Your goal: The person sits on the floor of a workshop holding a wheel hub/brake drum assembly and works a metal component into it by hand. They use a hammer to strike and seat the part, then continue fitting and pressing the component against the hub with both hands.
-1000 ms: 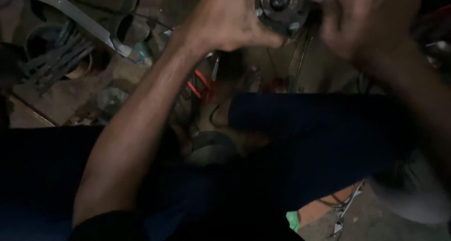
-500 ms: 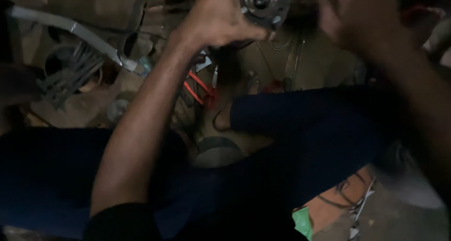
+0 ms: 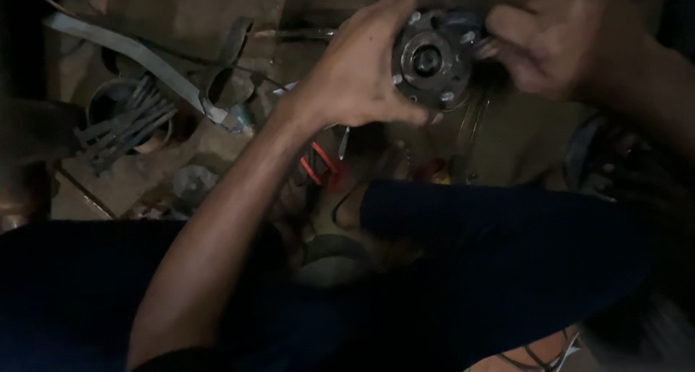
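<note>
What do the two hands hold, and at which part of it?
Both hands hold a round metal hub. The left hand grips its left rim; the right hand grips its right side.

You see a dark grey metal hub [image 3: 432,59] with silvery bolt heads, red-handled pliers [image 3: 316,166] below it, dark navy trouser legs [image 3: 499,256], a pale grey strap [image 3: 123,53] and a brown, dusty floor [image 3: 130,176].

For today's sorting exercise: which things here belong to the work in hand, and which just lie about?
In hand: round metal hub, left hand, right hand.
Lying about: grey strap, tin of metal rods, red-handled pliers.
</note>
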